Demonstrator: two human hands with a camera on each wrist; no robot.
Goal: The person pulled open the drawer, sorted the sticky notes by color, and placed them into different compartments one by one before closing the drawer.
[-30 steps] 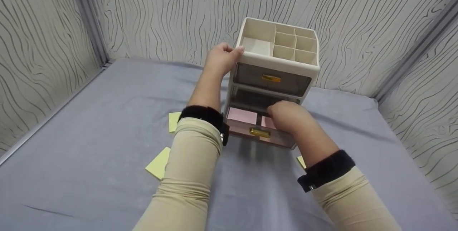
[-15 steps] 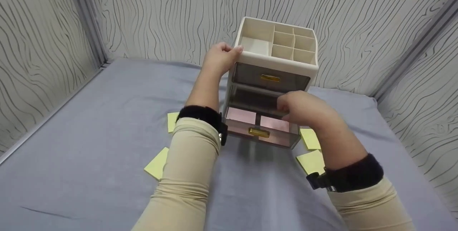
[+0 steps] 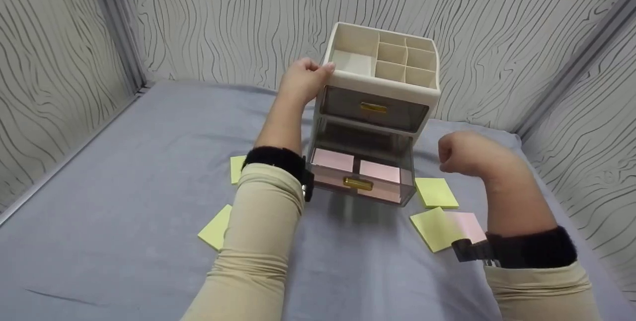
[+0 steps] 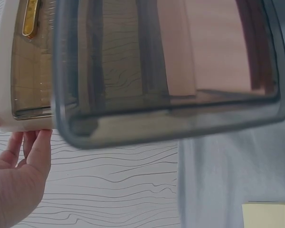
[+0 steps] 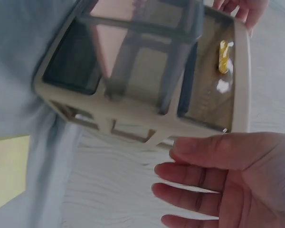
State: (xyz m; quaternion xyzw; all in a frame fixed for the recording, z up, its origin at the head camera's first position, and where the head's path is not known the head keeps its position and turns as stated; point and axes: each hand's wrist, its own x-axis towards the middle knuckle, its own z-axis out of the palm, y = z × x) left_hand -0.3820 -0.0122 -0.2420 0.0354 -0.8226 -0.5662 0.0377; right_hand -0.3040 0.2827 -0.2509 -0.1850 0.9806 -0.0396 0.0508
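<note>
Drawer organizer [image 3: 382, 84], gripped at its top left edge by the left hand [image 3: 304, 80], should be braced firmly against tipping with its drawer [image 3: 408, 188] out, pink pads [image 3: 380, 171] therein; the right hand [image 3: 472, 154], relaxed, unladen, to its right.

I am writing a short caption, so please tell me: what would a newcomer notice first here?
Probably the cream organizer near the head view's middle, its open drawer holding pink pads. Next, the left hand grips its upper left edge, while the right hand hovers to its right. Yellow pads lie on both sides.
</note>
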